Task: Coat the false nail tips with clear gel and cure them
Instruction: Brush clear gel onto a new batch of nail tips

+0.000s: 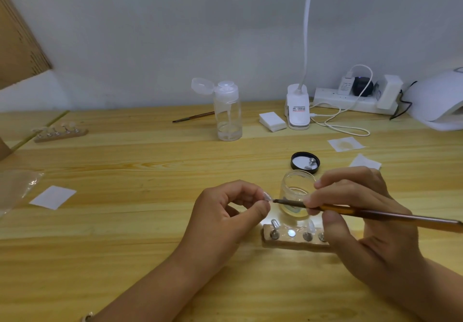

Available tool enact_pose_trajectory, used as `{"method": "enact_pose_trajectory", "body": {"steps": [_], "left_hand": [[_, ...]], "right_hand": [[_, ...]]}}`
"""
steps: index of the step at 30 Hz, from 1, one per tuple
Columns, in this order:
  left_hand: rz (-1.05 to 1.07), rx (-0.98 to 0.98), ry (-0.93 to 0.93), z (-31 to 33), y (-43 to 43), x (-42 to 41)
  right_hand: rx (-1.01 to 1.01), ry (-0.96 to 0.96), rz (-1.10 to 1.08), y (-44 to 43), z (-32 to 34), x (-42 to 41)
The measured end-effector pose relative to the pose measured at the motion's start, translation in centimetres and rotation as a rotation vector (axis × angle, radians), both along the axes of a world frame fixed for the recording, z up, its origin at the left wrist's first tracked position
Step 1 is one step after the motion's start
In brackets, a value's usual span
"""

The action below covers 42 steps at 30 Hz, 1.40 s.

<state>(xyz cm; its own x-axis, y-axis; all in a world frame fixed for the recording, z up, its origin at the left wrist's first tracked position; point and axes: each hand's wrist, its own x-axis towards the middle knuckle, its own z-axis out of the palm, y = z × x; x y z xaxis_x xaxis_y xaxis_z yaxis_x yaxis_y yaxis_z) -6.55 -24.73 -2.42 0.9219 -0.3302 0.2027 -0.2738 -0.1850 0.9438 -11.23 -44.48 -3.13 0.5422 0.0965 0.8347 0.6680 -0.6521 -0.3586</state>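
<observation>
Looking down from the head camera onto a pale wooden tabletop (150,234). Left hand (233,211) curled, pinching one clear false nail tip (267,196) between thumb and forefinger, raised off the wood. Right hand (355,211) gripping a brown brush (375,215) pen-fashion, bristle end touching the pinched tip. Just behind the brush, open clear jar (297,186) with a little gel at the bottom; black lid (305,162) upturned beyond it, small metal piece inside. Below both hands, wooden holder strip (295,242) with metal pegs, two more clear tips (311,226) standing on it, right end hidden under the right hand. Far left, second holder strip (60,135) with a row of tips. Mid-tabletop, pump bottle (228,113), cap flipped open, spare brush (194,117) lying beside it. Along the wall: stack of white pads (272,121), clip lamp (298,110), power strip (350,101), white curing lamp (436,101) cut off at the right edge. Square wipes (345,144) right of the lid; white paper square (53,197) front left; clear bag (17,186) at the left edge.
</observation>
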Motion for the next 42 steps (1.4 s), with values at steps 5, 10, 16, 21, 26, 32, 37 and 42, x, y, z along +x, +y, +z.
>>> {"method": "enact_pose_trajectory", "body": {"steps": [5,10,16,21,26,32,37,42], "left_hand": [[0.004,0.009,0.007,0.0,-0.1,0.0],[-0.002,0.012,0.0,0.0,-0.1,0.0],[-0.002,0.008,0.003,-0.1,-0.1,0.1],[-0.006,0.007,-0.005,-0.2,-0.1,0.2],[-0.001,0.0,-0.006,-0.3,-0.1,0.2],[-0.024,-0.01,-0.009,-0.6,0.0,0.4],[-0.043,-0.028,0.001,-0.9,0.0,0.5],[-0.054,-0.054,0.009,-1.0,0.0,0.5]], "right_hand": [[-0.016,0.008,0.004,0.3,0.1,0.1],[0.007,-0.022,-0.009,0.1,0.2,-0.1],[-0.012,0.002,0.002,0.3,0.0,0.2],[0.023,-0.015,-0.021,-0.1,-0.1,-0.1],[-0.003,0.005,-0.009,0.4,-0.1,0.3],[0.034,-0.01,-0.019,-0.1,-0.2,0.1],[0.052,0.005,0.021,0.1,-0.3,0.1],[0.075,-0.016,0.026,-0.2,-0.3,-0.1]]}}
